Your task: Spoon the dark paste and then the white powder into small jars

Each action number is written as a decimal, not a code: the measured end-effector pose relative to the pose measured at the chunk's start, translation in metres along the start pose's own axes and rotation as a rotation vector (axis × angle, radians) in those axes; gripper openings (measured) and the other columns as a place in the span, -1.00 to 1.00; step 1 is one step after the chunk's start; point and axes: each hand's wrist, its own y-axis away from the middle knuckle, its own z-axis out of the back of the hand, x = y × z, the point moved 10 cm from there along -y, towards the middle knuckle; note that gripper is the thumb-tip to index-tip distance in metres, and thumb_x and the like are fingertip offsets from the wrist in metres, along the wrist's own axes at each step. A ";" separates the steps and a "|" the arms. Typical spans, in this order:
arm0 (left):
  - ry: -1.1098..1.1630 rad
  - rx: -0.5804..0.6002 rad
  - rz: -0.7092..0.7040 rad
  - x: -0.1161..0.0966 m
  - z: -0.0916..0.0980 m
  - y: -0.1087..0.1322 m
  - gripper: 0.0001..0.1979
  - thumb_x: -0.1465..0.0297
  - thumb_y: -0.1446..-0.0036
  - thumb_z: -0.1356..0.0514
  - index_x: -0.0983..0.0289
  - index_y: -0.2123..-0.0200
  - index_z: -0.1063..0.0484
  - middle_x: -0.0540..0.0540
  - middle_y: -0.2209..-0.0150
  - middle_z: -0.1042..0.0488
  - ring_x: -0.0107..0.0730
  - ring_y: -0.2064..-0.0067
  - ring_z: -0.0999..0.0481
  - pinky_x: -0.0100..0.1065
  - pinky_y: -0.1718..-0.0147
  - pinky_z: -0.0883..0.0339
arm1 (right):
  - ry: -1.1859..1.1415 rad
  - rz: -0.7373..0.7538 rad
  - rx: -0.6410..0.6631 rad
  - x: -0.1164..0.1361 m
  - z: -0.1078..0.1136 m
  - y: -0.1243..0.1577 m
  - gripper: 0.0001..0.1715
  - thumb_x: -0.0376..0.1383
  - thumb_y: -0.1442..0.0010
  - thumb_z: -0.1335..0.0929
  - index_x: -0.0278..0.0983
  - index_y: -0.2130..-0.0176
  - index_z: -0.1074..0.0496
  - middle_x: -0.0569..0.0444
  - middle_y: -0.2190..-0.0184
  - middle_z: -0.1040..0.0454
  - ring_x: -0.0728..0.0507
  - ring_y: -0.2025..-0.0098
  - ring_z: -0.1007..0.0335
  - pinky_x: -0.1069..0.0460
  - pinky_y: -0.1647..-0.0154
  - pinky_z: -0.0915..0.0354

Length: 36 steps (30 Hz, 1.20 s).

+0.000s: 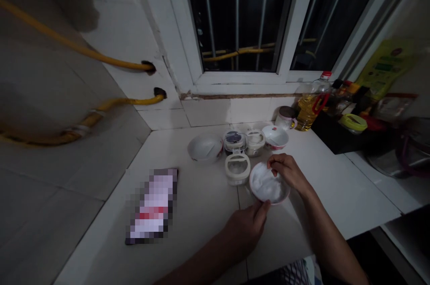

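Observation:
A small white bowl [268,186] with a pinkish rim holds a white substance, powdery or foamy; I cannot tell which. My left hand [250,227] grips the near side of this bowl, its thumb at the rim. Over the bowl's far right edge, my right hand [285,169] has its fingers pinched together, pointing down toward the white contents. Whatever sits between those fingers is too small and dark to make out. Just left of the bowl stands a lidded clear container [237,168] with a pale lid.
Behind are two more lidded containers [234,140], a wide bowl [204,147], a patterned bowl [275,136] and a lidded glass mug [285,118]. An oil bottle [307,108] stands near a dark box [327,133] of condiments. A pixelated flat object [152,206] lies left.

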 end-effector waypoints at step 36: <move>-0.012 0.027 0.019 0.001 -0.004 0.001 -0.64 0.51 -0.31 0.14 0.41 -0.10 -0.23 0.28 0.17 -0.55 -0.29 0.29 -0.62 -0.36 0.40 -0.54 | 0.461 0.752 -0.065 0.081 -0.037 0.032 -0.67 -0.49 -0.21 -0.16 -0.24 0.20 -0.41 0.00 0.38 -0.49 -0.17 0.27 -0.31 -0.15 0.07 -0.18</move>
